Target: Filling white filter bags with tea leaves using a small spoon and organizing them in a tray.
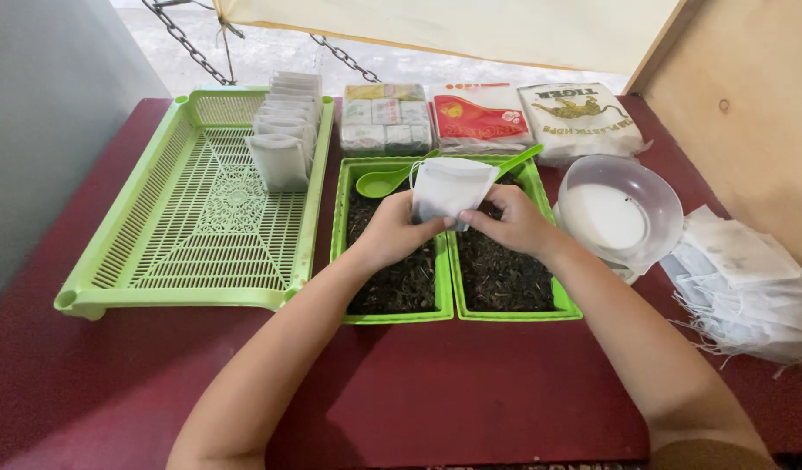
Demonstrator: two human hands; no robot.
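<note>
Both hands hold one small white filter bag point(449, 184) above two green trays of dark loose leaves. My left hand point(390, 231) pinches the bag's lower left edge over the left leaf tray point(340, 228). My right hand point(514, 224) grips its lower right edge over the right leaf tray point(559, 305). A green spoon point(381, 182) lies in the left tray, and a second green spoon handle point(519, 159) sticks out behind the bag.
A large green slotted basket point(157, 228) at left holds a row of filled white bags point(283, 130). Packaged boxes point(385, 118) and plastic packets point(578, 117) line the back. A clear bowl point(625, 211) and a pile of flat white bags point(749, 283) sit at right.
</note>
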